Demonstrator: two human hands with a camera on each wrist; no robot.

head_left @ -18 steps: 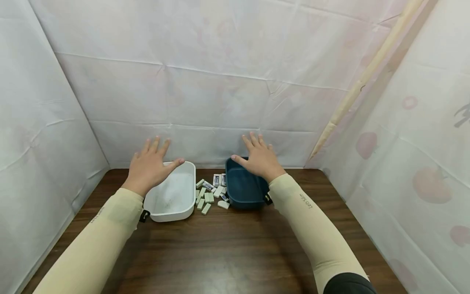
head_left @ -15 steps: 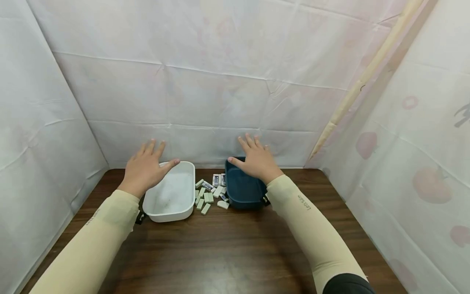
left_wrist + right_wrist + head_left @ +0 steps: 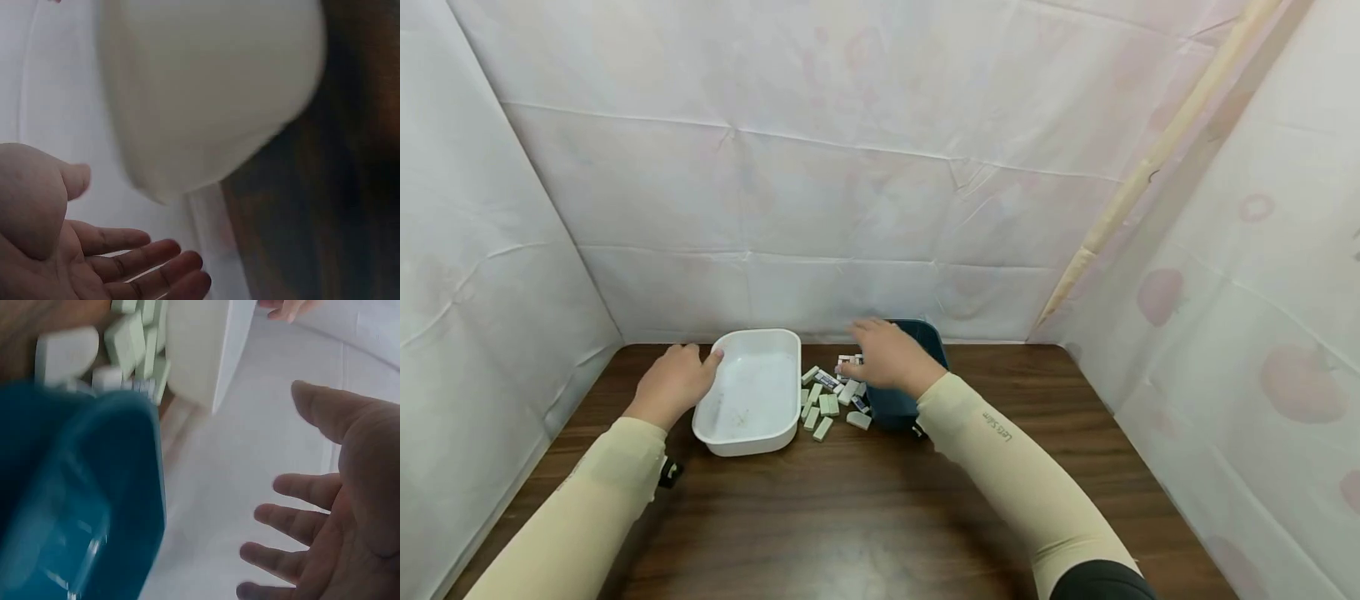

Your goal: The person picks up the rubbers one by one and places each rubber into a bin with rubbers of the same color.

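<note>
Item 1: white rectangular plastic tub, on the dark wooden counter, just right of the left hand. That hand rested against the tub's left rim, fingers relaxed and grasping nothing, seemingly to steady it.

Item 2: heap of small pale-green and white eraser blocks, between the tubs, directly under the right hand. That hand hovered with fingers spread, holding nothing.

Item 3: dark-blue rectangular plastic tub, beneath and behind the right wrist (mostly hidden in the head view).

Views: the head camera alone showed the whole layout. The right wrist camera showed the right hand's empty palm, the blue tub's wall and blocks close up. The left wrist camera showed the left hand's slack fingers below the white tub's rounded corner.
</note>
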